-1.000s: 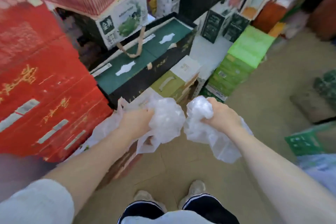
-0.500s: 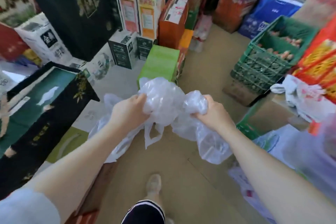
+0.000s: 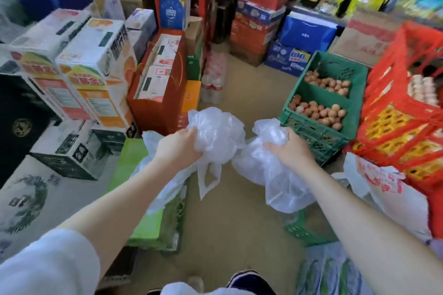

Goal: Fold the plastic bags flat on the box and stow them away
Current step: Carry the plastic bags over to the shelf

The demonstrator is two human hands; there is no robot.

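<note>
Far left: a stack of juice boxes (image 3: 96,72) with orange and yellow pictures, on top of other boxes.
Lower left: a light green box (image 3: 143,199) stands on the floor, partly behind the left arm.
Left hand: the left hand (image 3: 178,145) is squeezed tight around a bunch of clear plastic bags (image 3: 215,136). The fingers are curled into the plastic.
Left bags: they are scrunched in a puffy ball, up in the air over the floor (image 3: 230,223). Loose ends and a handle loop hang down under the hand.
Right hand: the right hand (image 3: 291,148) grips a second clear bag (image 3: 271,175), fingers curled over its scrunched top.
Right bag: it hangs down below the hand, in the air, touching the left bunch in the middle.
Right side: a green crate (image 3: 314,132) with brown eggs (image 3: 318,110) inside.
Far right: red crates (image 3: 402,112) stacked up, and a white bag with red print (image 3: 383,184) lies in front of them.
</note>
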